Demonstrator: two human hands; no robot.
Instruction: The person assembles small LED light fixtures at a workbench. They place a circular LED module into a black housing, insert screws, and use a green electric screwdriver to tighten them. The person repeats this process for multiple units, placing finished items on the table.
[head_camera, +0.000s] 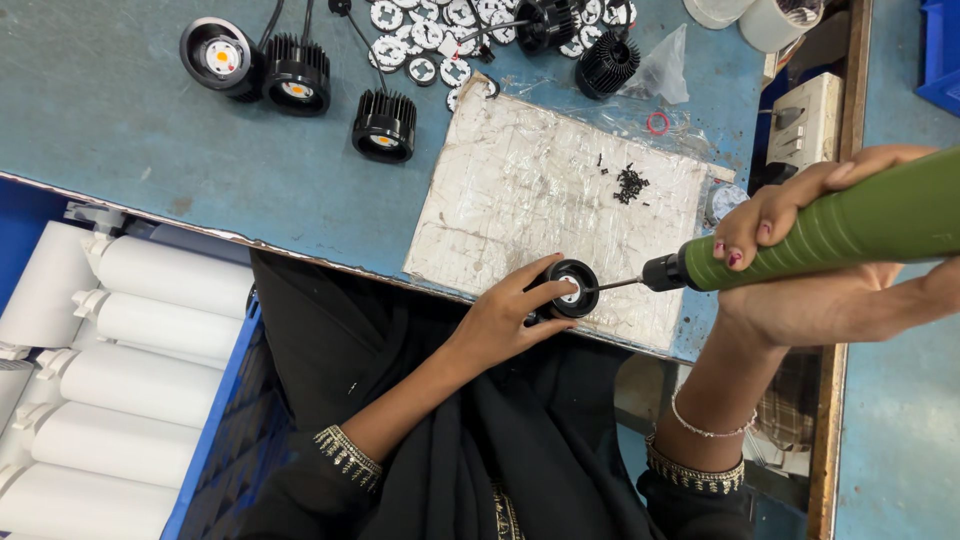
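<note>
My left hand (505, 315) grips a small round black lamp housing (571, 288) with a white centre, held on edge at the near rim of a worn white work pad (530, 190). My right hand (810, 270) holds a green electric screwdriver (850, 228) level, its thin bit touching the white centre of the housing from the right. A small heap of black screws (630, 183) lies on the pad beyond the housing.
Black finned lamp units (384, 125) and round white discs (425, 35) lie on the blue table at the back. A blue crate (215, 420) of white cylindrical housings (140, 385) stands at lower left. A clear plastic bag (665, 65) and a red ring (657, 122) lie near the pad.
</note>
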